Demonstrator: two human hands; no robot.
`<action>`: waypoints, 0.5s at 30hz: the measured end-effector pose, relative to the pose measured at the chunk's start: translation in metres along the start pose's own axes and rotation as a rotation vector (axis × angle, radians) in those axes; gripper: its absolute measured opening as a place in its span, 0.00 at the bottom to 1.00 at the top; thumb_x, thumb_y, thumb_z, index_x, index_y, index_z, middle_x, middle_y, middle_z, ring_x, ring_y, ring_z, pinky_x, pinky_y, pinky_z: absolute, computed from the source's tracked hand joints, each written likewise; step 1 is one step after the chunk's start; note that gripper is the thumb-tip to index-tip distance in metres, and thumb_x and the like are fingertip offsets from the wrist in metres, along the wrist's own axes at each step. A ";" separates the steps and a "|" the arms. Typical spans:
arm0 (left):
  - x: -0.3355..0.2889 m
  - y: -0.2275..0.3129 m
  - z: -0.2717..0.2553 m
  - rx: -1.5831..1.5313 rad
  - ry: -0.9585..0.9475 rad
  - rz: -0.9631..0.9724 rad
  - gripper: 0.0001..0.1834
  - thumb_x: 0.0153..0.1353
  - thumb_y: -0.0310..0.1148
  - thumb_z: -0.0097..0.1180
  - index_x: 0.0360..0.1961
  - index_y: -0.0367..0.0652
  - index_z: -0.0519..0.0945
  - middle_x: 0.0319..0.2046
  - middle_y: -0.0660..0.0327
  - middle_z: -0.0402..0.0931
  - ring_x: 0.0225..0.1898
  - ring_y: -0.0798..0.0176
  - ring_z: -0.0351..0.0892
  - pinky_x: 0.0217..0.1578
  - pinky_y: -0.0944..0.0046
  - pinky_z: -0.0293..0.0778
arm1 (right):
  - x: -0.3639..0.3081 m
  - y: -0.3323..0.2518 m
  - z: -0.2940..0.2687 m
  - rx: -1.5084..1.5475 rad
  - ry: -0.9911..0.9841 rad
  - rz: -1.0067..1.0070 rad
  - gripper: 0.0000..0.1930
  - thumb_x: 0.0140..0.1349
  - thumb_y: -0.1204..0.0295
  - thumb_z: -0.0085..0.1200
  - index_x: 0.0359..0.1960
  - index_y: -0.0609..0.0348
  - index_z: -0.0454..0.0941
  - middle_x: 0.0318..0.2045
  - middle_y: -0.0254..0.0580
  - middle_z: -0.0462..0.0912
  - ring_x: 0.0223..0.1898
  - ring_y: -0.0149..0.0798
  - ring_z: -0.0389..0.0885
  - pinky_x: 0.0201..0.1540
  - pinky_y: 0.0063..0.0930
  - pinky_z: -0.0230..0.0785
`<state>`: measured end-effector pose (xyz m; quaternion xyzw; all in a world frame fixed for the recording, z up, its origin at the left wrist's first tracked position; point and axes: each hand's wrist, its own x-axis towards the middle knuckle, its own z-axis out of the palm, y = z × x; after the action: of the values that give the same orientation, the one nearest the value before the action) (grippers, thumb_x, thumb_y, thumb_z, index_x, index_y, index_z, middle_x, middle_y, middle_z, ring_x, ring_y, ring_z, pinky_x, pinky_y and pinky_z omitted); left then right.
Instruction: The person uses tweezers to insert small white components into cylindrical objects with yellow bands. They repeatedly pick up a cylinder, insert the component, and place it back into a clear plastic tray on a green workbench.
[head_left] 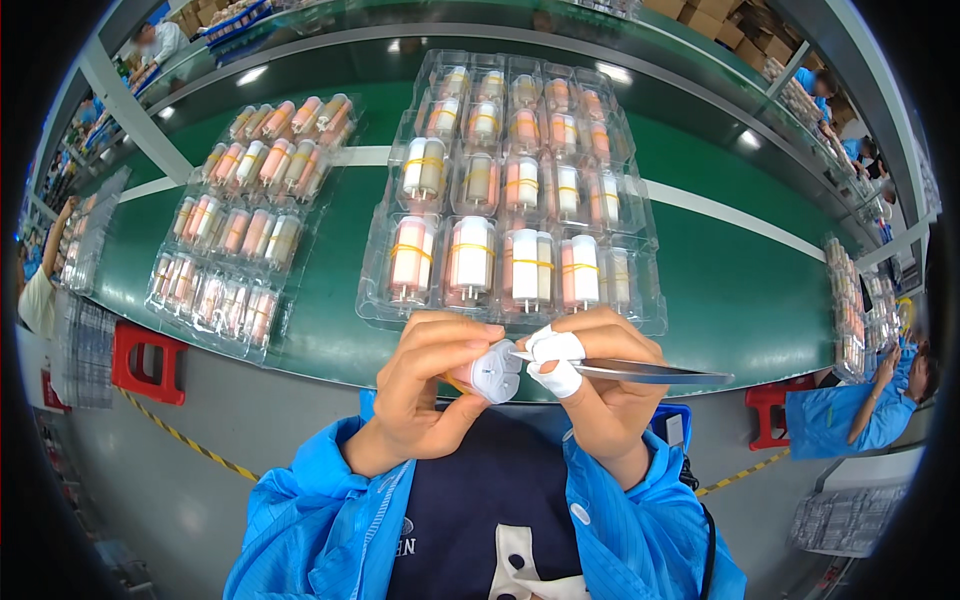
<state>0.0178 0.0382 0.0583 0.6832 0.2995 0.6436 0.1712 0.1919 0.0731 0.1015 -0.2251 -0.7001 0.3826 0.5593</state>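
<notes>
My left hand [425,385] is closed around a banded bundle of small cylinders [493,372], its pale end turned toward my other hand. A bit of yellow band shows beside my fingers. My right hand [612,375], with white wrapping on the thumb and a finger, grips metal tweezers [655,373] in a pinch. Their tip is at the end of the bundle; whether it touches cannot be made out. Just beyond both hands lies a clear plastic tray [375,300] holding several upright bundles of white, pink and grey cylinders, each with a yellow band.
To the left, another clear tray [160,310] of bundles lies on the green work surface [335,250]. Red stools [148,365] stand by the bench on both sides. On the right a co-worker in blue [850,410] sits near more trays [848,310]. Metal posts [135,110] rise at the far side.
</notes>
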 end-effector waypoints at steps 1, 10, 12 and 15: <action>0.000 0.000 0.000 0.000 0.001 -0.002 0.21 0.51 0.25 0.62 0.46 0.34 0.72 0.44 0.46 0.77 0.43 0.51 0.76 0.43 0.58 0.71 | 0.000 0.000 0.000 0.004 -0.003 -0.003 0.08 0.51 0.82 0.61 0.34 0.67 0.81 0.31 0.48 0.82 0.32 0.36 0.81 0.34 0.24 0.73; 0.002 -0.001 -0.002 0.090 -0.018 0.006 0.20 0.48 0.23 0.63 0.44 0.34 0.74 0.43 0.48 0.78 0.41 0.51 0.75 0.42 0.58 0.71 | 0.004 0.001 0.003 -0.012 -0.030 0.012 0.08 0.51 0.83 0.59 0.34 0.65 0.81 0.30 0.46 0.82 0.30 0.36 0.81 0.34 0.25 0.72; 0.003 0.000 -0.003 0.136 -0.034 0.017 0.20 0.47 0.23 0.63 0.44 0.34 0.75 0.43 0.48 0.78 0.41 0.51 0.76 0.42 0.58 0.71 | 0.006 0.001 0.003 -0.018 -0.047 0.026 0.07 0.51 0.82 0.59 0.34 0.65 0.81 0.29 0.46 0.81 0.30 0.36 0.80 0.33 0.25 0.71; 0.003 0.000 -0.003 0.151 -0.042 0.015 0.21 0.46 0.22 0.63 0.43 0.34 0.75 0.43 0.49 0.78 0.41 0.51 0.76 0.42 0.59 0.71 | 0.007 0.000 0.002 -0.048 -0.077 0.034 0.07 0.51 0.82 0.58 0.34 0.65 0.81 0.29 0.46 0.81 0.30 0.35 0.80 0.33 0.24 0.71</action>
<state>0.0149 0.0394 0.0609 0.7098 0.3382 0.6060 0.1205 0.1882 0.0780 0.1060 -0.2352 -0.7262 0.3837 0.5197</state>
